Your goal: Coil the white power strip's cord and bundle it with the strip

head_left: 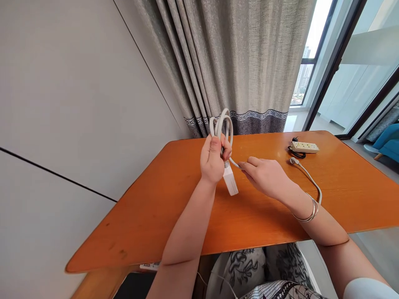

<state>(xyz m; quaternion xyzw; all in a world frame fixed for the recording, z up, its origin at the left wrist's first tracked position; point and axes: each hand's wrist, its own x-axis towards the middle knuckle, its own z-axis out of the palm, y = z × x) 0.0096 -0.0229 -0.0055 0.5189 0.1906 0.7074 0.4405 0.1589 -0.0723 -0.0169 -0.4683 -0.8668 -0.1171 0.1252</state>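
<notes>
My left hand (pixel 214 160) is closed around a looped white power cord (pixel 225 114), whose loops stand up above the fist. Below that fist hangs a white power strip (pixel 230 182), its end close over the table; most of its length is hidden or foreshortened. My right hand (pixel 263 174) pinches the same cord a little to the right of the strip, fingertips pressed together. From under the right forearm the cord runs out across the table to a plug (pixel 293 161) lying at its far end.
The orange wooden table (pixel 183 199) spreads under both hands. Toward its back right lies another power strip (pixel 304 147) with a bundled black cord (pixel 297 154). A grey curtain (pixel 249 62) hangs behind, and a pale wall (pixel 77 104) stands to the left.
</notes>
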